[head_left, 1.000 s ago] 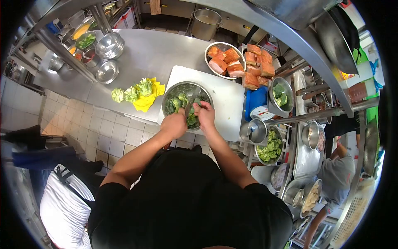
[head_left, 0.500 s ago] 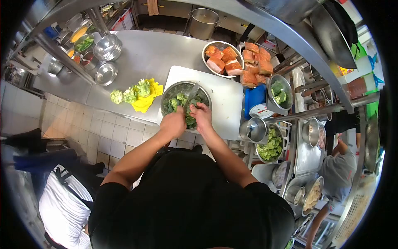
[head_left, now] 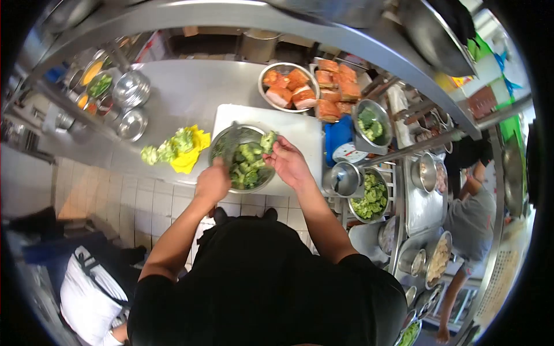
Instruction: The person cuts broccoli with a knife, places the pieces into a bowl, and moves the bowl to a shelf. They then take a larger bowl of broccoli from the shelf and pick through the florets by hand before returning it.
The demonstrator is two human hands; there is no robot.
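Note:
My left hand (head_left: 213,182) is closed round the handle of a knife (head_left: 231,139), whose blurred blade points away from me over the left part of a metal colander (head_left: 215,143). My right hand (head_left: 289,164) pinches a broccoli floret (head_left: 268,140) at the colander's right edge. Cut broccoli pieces (head_left: 247,168) lie in the colander, which stands on a white cutting board (head_left: 301,135). To the left, pale green stalks (head_left: 166,151) rest partly on a yellow cloth (head_left: 186,163).
A bowl of meat chunks (head_left: 291,89) stands behind the board, with stacked meat (head_left: 340,86) beside it. At right are a scale (head_left: 348,152), a broccoli bowl (head_left: 372,126) and a bowl of greens (head_left: 370,197). A co-worker (head_left: 470,225) stands far right. Metal shelving (head_left: 323,27) crosses overhead.
My hands have moved apart. The knife has swung left, away from the broccoli, and my right hand has lifted a floret to the right. The camera view has shifted slightly.

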